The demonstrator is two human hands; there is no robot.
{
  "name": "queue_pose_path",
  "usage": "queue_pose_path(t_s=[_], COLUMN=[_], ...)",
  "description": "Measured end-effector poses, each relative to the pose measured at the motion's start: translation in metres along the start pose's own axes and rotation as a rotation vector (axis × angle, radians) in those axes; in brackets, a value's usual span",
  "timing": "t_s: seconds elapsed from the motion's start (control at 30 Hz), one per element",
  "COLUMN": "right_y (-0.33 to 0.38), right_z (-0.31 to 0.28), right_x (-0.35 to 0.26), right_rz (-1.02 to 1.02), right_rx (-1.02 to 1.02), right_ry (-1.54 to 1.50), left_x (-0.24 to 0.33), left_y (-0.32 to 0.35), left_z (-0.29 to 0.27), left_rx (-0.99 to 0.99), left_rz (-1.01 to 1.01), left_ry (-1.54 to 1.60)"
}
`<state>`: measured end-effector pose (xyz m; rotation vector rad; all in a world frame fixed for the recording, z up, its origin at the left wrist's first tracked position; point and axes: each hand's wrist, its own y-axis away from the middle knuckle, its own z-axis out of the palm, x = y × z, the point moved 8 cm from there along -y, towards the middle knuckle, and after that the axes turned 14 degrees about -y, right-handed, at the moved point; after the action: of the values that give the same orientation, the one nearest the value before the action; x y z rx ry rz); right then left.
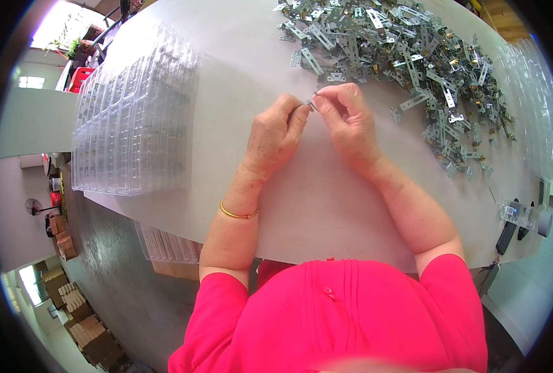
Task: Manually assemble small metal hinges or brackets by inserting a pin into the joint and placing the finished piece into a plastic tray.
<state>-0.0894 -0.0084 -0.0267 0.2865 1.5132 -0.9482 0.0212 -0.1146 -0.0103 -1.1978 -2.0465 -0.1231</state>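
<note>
My left hand (278, 133) and my right hand (349, 118) meet over the middle of the white table (314, 199). Their fingertips pinch one small metal bracket (312, 103) between them. A gold bangle sits on my left wrist. Just beyond my hands lies a big heap of silvery metal brackets (407, 50), some with brass parts, spreading toward the right edge.
Stacks of clear plastic blister trays (133, 112) stand on the table's left side, and more clear trays (537, 105) line the right edge. A tray stack (168, 245) sits below the table edge. Cardboard boxes (84, 323) are on the floor at lower left.
</note>
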Motion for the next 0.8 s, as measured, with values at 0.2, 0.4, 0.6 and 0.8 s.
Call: queue_pose_path(t_s=[0.2, 0.4, 0.6, 0.8], right_y=[-0.006, -0.002, -0.002, -0.002], right_z=[-0.016, -0.007, -0.002, 0.001], right_x=[-0.008, 0.008, 0.011, 0.012], right_rz=[-0.104, 0.228, 0.204, 0.159], right_rx=[0.151, 0.065, -0.002, -0.037], right_ry=[-0.074, -0.252, -0.153, -0.083], left_x=[-0.004, -0.03, -0.038, -0.037], left_y=[0.001, 0.003, 0.003, 0.002], left_z=[0.011, 0.012, 0.015, 0.015], left_rx=[-0.123, -0.205, -0.193, -0.184], left_rz=[-0.111, -0.493, -0.518, -0.474], left_ry=[0.211, 0.763, 0.849, 0.818])
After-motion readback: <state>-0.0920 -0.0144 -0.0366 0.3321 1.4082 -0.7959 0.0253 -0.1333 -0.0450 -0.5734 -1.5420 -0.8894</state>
